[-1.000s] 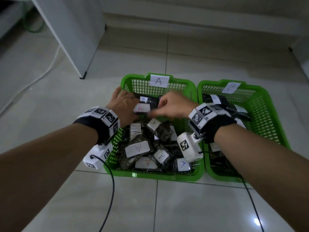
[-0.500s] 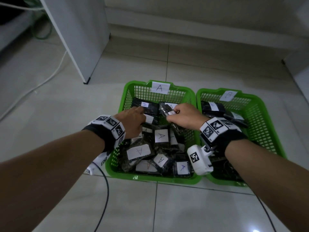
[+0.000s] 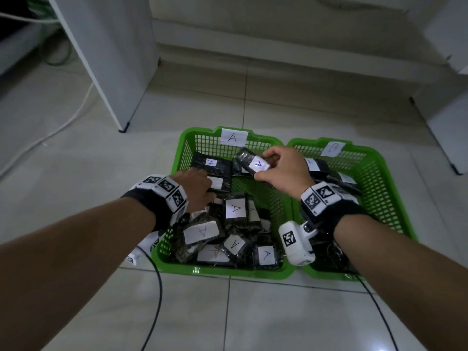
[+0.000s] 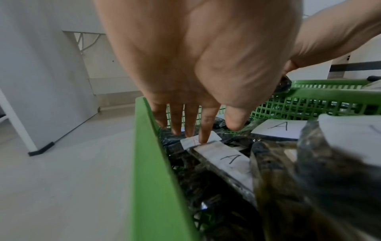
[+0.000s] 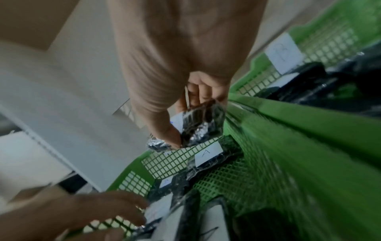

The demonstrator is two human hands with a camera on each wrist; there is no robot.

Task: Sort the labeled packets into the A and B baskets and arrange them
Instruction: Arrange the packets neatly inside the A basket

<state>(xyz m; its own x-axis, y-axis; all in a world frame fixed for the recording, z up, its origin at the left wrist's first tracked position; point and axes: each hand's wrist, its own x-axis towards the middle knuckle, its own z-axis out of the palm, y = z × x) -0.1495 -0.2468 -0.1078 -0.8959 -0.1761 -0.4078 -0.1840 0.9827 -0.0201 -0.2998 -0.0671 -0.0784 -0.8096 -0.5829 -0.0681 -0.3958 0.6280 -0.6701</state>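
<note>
Two green baskets stand side by side on the floor: basket A (image 3: 188, 145) on the left, basket B (image 3: 374, 168) on the right. Basket A holds several dark packets with white A labels, such as one (image 3: 235, 207) in the middle. My right hand (image 3: 283, 168) holds a dark packet with a blue A label (image 3: 249, 160) lifted above the far end of basket A, pinched between thumb and fingers (image 5: 171, 135). My left hand (image 3: 196, 188) reaches into basket A's left side, its straight fingertips (image 4: 204, 138) pressing a red-lettered packet (image 4: 190, 141).
Basket B holds dark packets (image 3: 319, 168) near its far end. A white cabinet panel (image 3: 109, 59) stands at the back left, another cabinet (image 3: 445, 110) at the right. Cables (image 3: 157, 287) trail over the tiled floor in front of the baskets.
My right hand has lifted an A packet up off the pile toward the basket's far end. My left hand stayed low on the left-side packets; the view tilted upward.
</note>
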